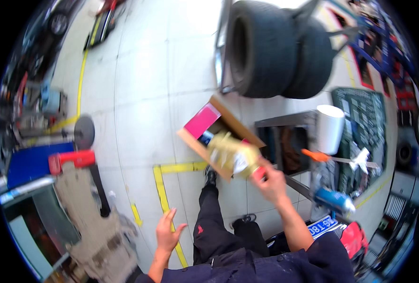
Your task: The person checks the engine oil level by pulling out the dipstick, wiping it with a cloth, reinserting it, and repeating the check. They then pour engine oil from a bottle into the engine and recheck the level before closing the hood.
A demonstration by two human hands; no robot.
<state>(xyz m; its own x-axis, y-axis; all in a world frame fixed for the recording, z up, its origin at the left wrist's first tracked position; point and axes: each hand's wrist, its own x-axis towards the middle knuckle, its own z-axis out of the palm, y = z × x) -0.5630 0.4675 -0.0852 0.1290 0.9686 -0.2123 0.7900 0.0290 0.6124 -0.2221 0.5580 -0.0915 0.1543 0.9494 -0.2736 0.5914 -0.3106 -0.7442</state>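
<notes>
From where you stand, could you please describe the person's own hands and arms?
The left hand and right hand are ungloved, the forearms uncovered. The dark navy right sleeve is short; no watch or cable shows.

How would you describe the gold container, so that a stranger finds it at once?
From the two black tires, look down-left to the open cardboard box. The gold container overlaps its opening, in the right grip. Its gold body and red end distinguish it from the flat pink panel.
</notes>
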